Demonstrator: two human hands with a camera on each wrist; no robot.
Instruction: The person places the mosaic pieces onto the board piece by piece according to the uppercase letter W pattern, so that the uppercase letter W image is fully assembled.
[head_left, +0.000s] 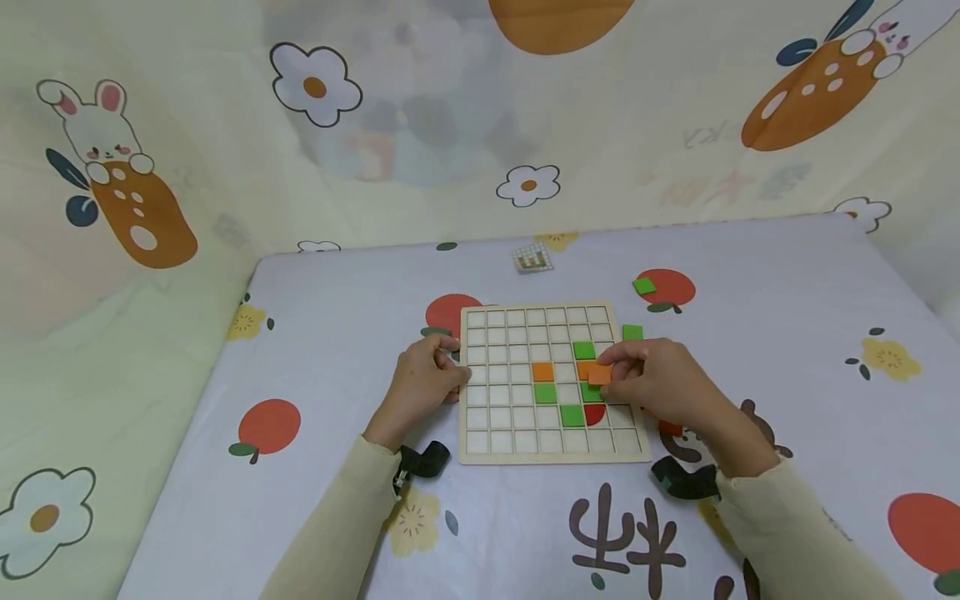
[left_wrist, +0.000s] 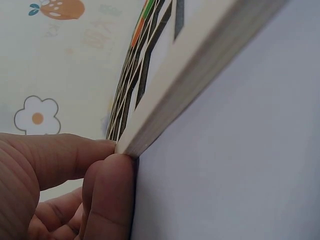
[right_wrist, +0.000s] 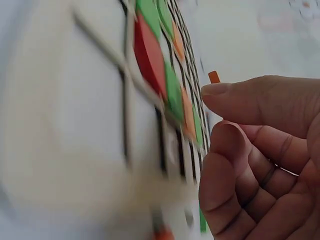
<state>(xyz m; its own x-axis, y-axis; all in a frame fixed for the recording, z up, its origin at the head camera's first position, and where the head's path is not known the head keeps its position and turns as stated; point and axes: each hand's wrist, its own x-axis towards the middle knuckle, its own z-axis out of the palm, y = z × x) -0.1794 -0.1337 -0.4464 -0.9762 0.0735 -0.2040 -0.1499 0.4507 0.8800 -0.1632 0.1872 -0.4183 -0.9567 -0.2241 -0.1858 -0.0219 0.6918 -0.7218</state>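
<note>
Partly hidden orange tile [head_left: 599, 374], in right hand [head_left: 667, 383]

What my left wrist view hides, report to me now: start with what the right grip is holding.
Observer: The right grip pinches an orange tile.
Operator: Tell me whether the board has any red on it.
Observer: It does: in the head view, a red piece with a curved edge sits just right of a green tile.
Operator: Now name one thing lying off the board.
Observer: A loose green tile lies on the cloth, partly over a printed red fruit.
</note>
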